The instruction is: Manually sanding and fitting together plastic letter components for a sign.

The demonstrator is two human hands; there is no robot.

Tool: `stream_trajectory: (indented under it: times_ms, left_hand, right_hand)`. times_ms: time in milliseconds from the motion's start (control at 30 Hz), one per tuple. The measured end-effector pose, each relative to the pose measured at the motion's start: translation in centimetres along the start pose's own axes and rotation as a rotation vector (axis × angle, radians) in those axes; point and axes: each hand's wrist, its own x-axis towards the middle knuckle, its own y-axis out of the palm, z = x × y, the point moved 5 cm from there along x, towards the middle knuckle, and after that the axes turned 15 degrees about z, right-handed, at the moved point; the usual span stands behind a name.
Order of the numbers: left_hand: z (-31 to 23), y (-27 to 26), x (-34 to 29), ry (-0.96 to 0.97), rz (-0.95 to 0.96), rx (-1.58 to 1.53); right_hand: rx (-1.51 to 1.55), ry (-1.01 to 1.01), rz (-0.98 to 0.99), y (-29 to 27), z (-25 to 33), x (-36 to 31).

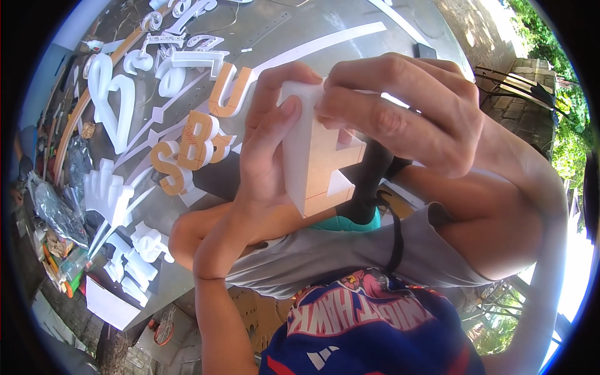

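Above my lap I hold a block letter (317, 169), its face tan and marked with thin lines, its deep sides white. My left hand (265, 140) is closed around its white side, thumb pressed flat near the upper end. My right hand (406, 109) reaches over from the right, its bent fingertips pinched on the upper edge of the same letter. Those fingers hide part of the face. To the left of my left hand several more tan-faced block letters (197, 140) stand on the grey table.
White letter and number shapes (112, 103) cover the grey table (269, 28) at the far left. A white hand-shaped piece (107, 190) and small white pieces (131, 259) lie nearer. White strips (331, 40) stretch across the back. Crumpled clear plastic (56, 209) lies at the left edge.
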Motion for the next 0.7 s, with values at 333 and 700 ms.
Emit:
stream_trajectory:
  times_ms: [333, 700]
  left_hand:
    - [0.2, -0.2, 0.1, 0.052, 0.098, 0.038]
    - [0.3, -0.1, 0.0, 0.073, 0.155, 0.045]
  right_hand:
    - [-0.166, 0.153, 0.182, -0.3, 0.7, 0.8]
    - [0.052, 0.185, 0.069, 0.1, 0.3, 1.7]
